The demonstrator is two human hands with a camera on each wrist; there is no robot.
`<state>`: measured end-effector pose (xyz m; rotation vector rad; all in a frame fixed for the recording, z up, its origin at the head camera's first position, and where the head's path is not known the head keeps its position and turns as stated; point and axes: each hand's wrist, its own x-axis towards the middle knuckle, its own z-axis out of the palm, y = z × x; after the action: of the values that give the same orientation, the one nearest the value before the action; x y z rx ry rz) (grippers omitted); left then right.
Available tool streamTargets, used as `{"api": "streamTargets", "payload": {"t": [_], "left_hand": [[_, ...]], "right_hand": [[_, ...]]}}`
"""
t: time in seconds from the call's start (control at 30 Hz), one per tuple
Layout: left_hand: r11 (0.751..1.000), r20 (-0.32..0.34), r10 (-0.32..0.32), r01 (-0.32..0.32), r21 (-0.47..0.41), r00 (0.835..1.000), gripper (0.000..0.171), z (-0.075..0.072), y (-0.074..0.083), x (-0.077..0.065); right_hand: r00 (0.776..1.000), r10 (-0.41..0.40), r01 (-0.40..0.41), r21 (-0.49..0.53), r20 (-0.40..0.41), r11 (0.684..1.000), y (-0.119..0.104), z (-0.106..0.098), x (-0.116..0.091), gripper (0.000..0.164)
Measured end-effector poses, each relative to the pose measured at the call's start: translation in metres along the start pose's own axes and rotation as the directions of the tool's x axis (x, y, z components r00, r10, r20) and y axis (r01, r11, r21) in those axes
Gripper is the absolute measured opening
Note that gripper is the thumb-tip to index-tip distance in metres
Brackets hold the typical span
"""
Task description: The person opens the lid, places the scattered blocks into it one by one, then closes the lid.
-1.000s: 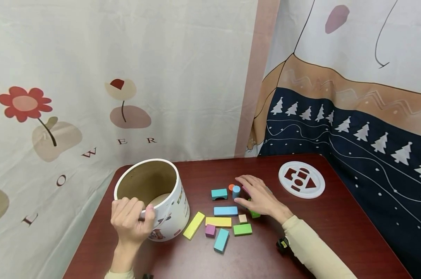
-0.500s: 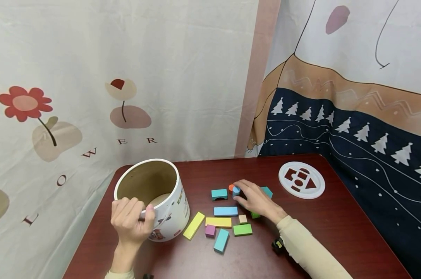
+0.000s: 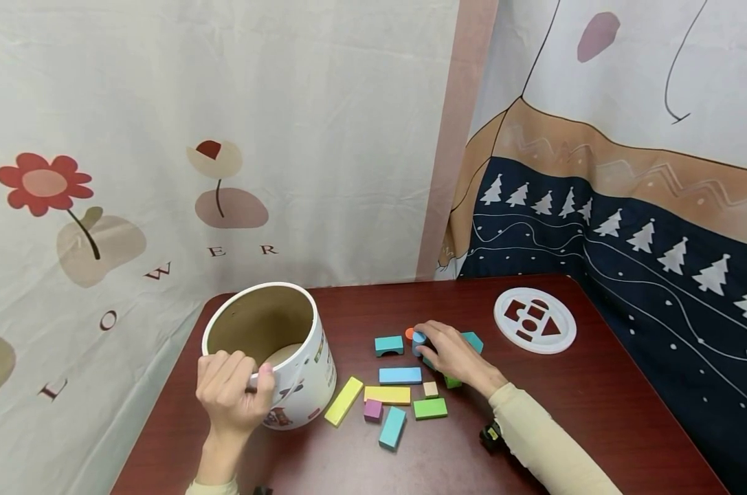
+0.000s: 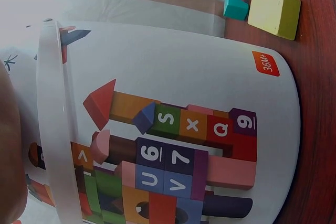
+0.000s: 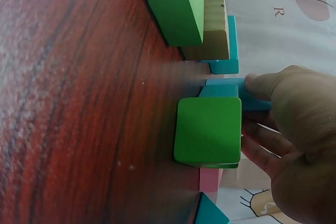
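My left hand (image 3: 233, 392) grips the near rim of a white bucket (image 3: 314, 375), fingers curled over the edge. Printed pictures of toy blocks cover the bucket's side (image 4: 210, 66) in the left wrist view, with a pale strap handle (image 4: 52, 129) across it. Among the loose blocks, my right hand (image 3: 458, 354) pinches a small blue cylinder (image 3: 418, 339) between thumb and fingers, at table height. Beside that hand are an orange round piece (image 3: 409, 333) and a teal block (image 3: 473, 341). A green block (image 5: 208, 130) stands in front of the fingers in the right wrist view.
A white shape-sorter lid (image 3: 535, 337) with cut-out shapes lies at the back right of the dark red table (image 3: 620, 412). Between the hands are a teal arch (image 3: 389, 345), a blue bar (image 3: 400, 375), yellow bars (image 3: 387, 394), a purple cube (image 3: 373, 410) and a green block (image 3: 431, 408).
My right hand has moved slightly left and its thumb and fingers have come together around the blue cylinder. A teal block at its right has come into sight. The left hand keeps still.
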<state>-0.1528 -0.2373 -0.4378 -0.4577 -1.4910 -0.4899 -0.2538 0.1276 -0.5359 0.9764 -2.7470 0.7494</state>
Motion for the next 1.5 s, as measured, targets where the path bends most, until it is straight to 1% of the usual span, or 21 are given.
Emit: {"api": "streamTargets", "payload": {"t": [0.1, 0.23, 0.37, 0.57, 0.77, 0.97, 1.2, 1.5], "left_hand": [[1.0, 0.004, -0.001, 0.001, 0.0, 1.0, 0.045, -0.001, 0.0, 0.0], [1.0, 0.005, -0.003, 0.003, 0.002, 1.0, 0.045, -0.001, 0.0, 0.0], [1.0, 0.008, -0.003, 0.003, 0.004, 1.0, 0.045, -0.002, 0.0, 0.0], [1.0, 0.008, -0.004, 0.004, 0.002, 1.0, 0.045, -0.001, 0.0, 0.0], [1.0, 0.004, -0.004, 0.004, 0.001, 1.0, 0.044, -0.001, 0.0, 0.001], [1.0, 0.006, -0.009, 0.009, 0.001, 1.0, 0.043, -0.001, 0.0, 0.001], [1.0, 0.013, -0.008, 0.008, -0.003, 1.0, 0.044, -0.002, -0.001, 0.001], [1.0, 0.014, -0.009, 0.009, -0.006, 1.0, 0.044, -0.001, -0.002, 0.001]], "right_hand": [[1.0, -0.007, 0.007, 0.007, -0.014, 1.0, -0.001, -0.002, 0.001, 0.039], [0.998, -0.026, 0.028, 0.036, -0.061, 0.999, -0.004, -0.009, 0.004, 0.039], [0.99, -0.079, 0.087, 0.064, -0.119, 0.994, -0.009, -0.017, 0.009, 0.038], [0.964, -0.175, 0.192, 0.07, -0.2, 0.979, -0.022, -0.032, 0.019, 0.039], [0.935, -0.226, 0.258, 0.085, -0.273, 0.962, -0.041, -0.047, 0.033, 0.041], [0.893, -0.283, 0.339, 0.109, -0.35, 0.935, -0.065, -0.063, 0.051, 0.039], [0.844, -0.352, 0.44, 0.147, -0.406, 0.886, -0.104, -0.077, 0.076, 0.038], [0.783, -0.453, 0.555, 0.149, -0.427, 0.818, -0.15, -0.084, 0.106, 0.037]]}}
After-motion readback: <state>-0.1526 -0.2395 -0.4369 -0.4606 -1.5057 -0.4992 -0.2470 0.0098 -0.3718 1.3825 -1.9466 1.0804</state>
